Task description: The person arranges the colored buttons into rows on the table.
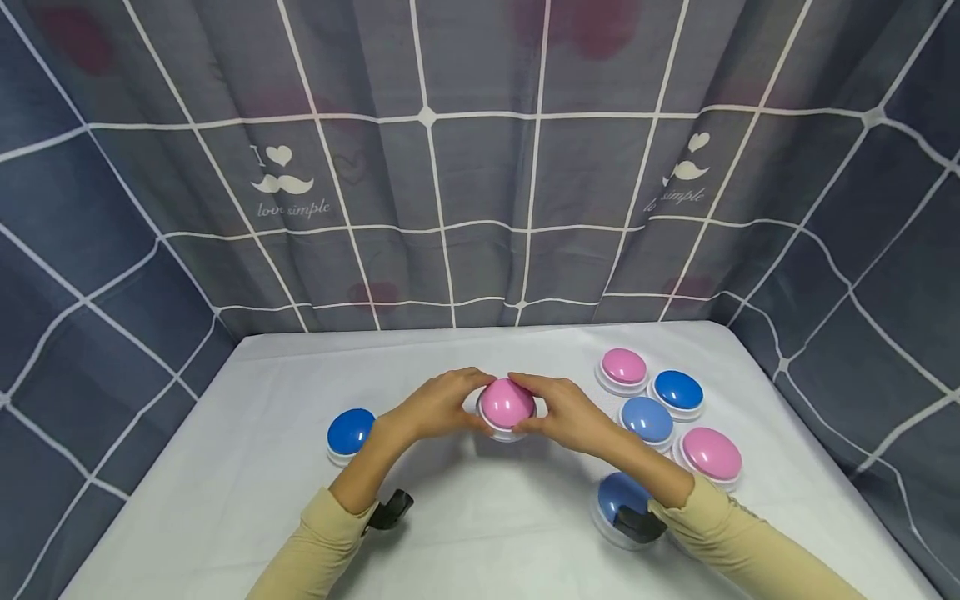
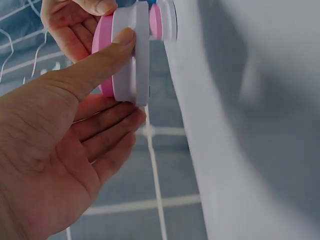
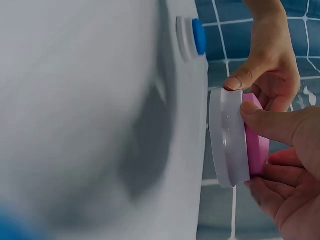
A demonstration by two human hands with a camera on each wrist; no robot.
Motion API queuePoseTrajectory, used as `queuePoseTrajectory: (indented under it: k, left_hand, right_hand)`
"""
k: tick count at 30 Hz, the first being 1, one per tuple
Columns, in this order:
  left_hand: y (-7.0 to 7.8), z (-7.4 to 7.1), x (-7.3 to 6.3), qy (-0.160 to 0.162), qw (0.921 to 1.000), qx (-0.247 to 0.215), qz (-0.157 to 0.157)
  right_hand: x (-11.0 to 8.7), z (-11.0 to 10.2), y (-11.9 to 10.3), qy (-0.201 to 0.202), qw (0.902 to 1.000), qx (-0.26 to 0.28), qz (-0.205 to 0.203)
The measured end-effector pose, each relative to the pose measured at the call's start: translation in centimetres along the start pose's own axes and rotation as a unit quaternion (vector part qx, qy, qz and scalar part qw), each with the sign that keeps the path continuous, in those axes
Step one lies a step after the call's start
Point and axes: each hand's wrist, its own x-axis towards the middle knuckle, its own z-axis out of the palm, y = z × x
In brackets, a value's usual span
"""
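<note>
Both hands hold a pink domed push button [image 1: 507, 403] with a white base over the middle of the table. My left hand [image 1: 441, 405] grips its left side, thumb on the white base [image 2: 125, 65] and fingers round the far edge. From the right, my right hand [image 1: 564, 413] grips it the same way, the thumb near the seam between pink dome [image 3: 257, 150] and base. In both wrist views the button's underside is raised off the white cloth. A blue push button [image 1: 350, 432] stands left of my left forearm.
On the right stand a pink button [image 1: 623, 367], a blue one [image 1: 678, 390], a lighter blue one [image 1: 647, 419] and another pink one [image 1: 712, 455]. A further blue button [image 1: 621, 497] is partly hidden under the right wrist camera. Grey checked curtains [image 1: 480, 175] enclose the white-covered table [image 1: 300, 367].
</note>
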Motion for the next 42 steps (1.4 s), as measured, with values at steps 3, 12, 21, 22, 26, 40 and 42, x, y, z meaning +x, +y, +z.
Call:
queuePoseTrajectory:
  k: [3, 12, 21, 22, 26, 40, 42]
  left_hand:
    - [-1.1, -0.8, -1.4, 0.002, 0.9999, -0.002, -0.017]
    - [-5.3, -1.8, -5.9, -0.007, 0.9978, 0.001, -0.066]
    - [-8.3, -1.7, -8.8, -0.003, 0.9976, 0.016, -0.068]
    - [-8.5, -1.7, -9.0, -0.004, 0.9976, 0.017, -0.067]
    - [-8.8, -1.9, -9.7, -0.008, 0.9972, 0.017, -0.072]
    - [-8.9, -2.2, -10.1, -0.013, 0.9956, 0.038, -0.085]
    - [-9.0, -2.2, -10.1, -0.014, 0.9957, 0.039, -0.084]
  right_hand:
    - [1.6, 1.2, -0.6, -0.006, 0.9998, 0.002, -0.02]
    - [5.9, 6.0, -2.6, -0.059, 0.9975, 0.004, -0.039]
    - [8.3, 10.0, -3.4, -0.086, 0.9957, -0.017, -0.028]
    - [8.4, 10.3, -3.5, -0.09, 0.9953, -0.021, -0.027]
    - [8.9, 11.0, -4.0, -0.102, 0.9939, -0.034, -0.023]
    - [9.2, 11.4, -4.4, -0.114, 0.9926, -0.04, -0.014]
    - [9.2, 11.3, -4.4, -0.114, 0.9928, -0.036, -0.014]
